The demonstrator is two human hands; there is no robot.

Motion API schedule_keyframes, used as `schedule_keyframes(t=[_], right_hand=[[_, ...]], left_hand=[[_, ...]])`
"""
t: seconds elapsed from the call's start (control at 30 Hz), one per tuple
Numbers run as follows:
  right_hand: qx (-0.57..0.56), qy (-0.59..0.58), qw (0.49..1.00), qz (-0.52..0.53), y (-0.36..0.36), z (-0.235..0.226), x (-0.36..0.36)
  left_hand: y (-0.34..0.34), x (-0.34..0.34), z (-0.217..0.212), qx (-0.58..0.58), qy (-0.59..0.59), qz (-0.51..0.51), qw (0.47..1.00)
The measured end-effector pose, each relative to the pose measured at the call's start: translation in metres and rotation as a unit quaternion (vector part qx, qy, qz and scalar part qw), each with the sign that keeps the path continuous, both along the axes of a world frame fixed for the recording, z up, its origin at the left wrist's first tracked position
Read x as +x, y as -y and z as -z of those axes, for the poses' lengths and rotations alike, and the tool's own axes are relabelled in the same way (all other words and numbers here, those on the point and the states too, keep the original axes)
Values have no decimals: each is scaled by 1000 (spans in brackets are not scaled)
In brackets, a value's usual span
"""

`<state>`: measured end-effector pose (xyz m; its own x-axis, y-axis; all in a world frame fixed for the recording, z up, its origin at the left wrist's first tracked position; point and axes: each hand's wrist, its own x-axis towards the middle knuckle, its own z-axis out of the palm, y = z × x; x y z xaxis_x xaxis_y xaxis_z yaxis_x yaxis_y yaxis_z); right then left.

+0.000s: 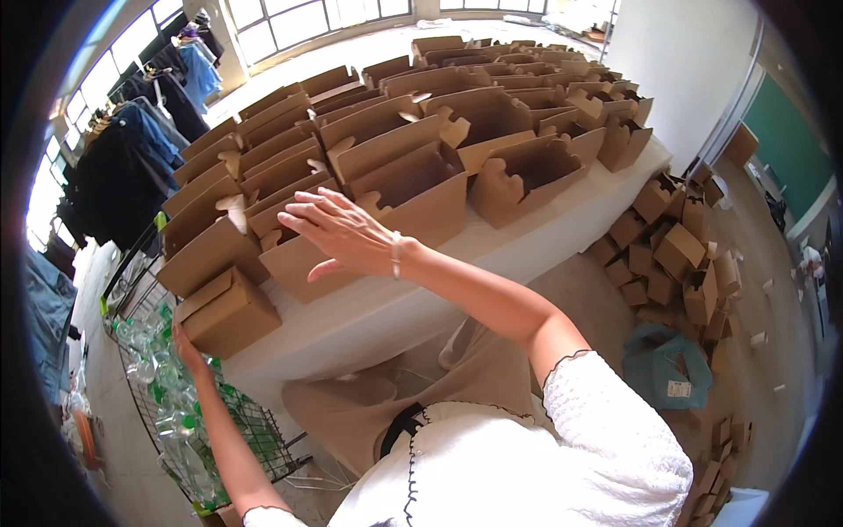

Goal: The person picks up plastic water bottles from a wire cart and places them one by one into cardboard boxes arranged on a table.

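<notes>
A closed brown cardboard box [230, 318] sits at the near left corner of the white-covered table [351, 321]. My left hand [187, 351] rests along the left side of this box, fingers straight and partly hidden by its edge. In the air above the front row hovers my right hand [342, 235], fingers stretched out and thumb apart, with nothing in it. Below it is an open-topped cardboard box [303, 272]. Another open box [204, 259] stands behind the closed one, and a wider open box [421, 211] lies to the right.
Several rows of open boxes [479, 114] fill the table behind. At left, a wire cart [281, 452] holds plastic bottles [171, 386]. Clothes [132, 167] hang beyond it. On the right floor lie piled cardboard boxes [676, 250] and a teal bag [667, 364].
</notes>
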<state>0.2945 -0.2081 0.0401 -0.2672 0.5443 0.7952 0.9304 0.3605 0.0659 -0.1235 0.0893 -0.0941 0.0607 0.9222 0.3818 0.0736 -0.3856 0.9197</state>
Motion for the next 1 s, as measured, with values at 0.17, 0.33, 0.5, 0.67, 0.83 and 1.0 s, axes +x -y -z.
schedule_keyframes(t=[0.17,0.33,0.5,0.67,0.83,1.0], right_hand=[[40,-75,959,270,130,-30,81],[-134,-19,841,524,224,-6,188],[-329,-70,836,434,236,18,252],[-407,17,838,363,217,-6,280],[-459,-2,826,327,218,-13,285],[-437,51,840,317,237,-7,301]], left_hand=[[60,3,11,131,-22,-175,976],[217,84,-33,388,-255,-175,868],[259,159,-22,418,-291,63,858],[265,203,-35,326,-299,90,892],[249,215,-13,130,-139,129,973],[233,223,9,77,-99,68,990]])
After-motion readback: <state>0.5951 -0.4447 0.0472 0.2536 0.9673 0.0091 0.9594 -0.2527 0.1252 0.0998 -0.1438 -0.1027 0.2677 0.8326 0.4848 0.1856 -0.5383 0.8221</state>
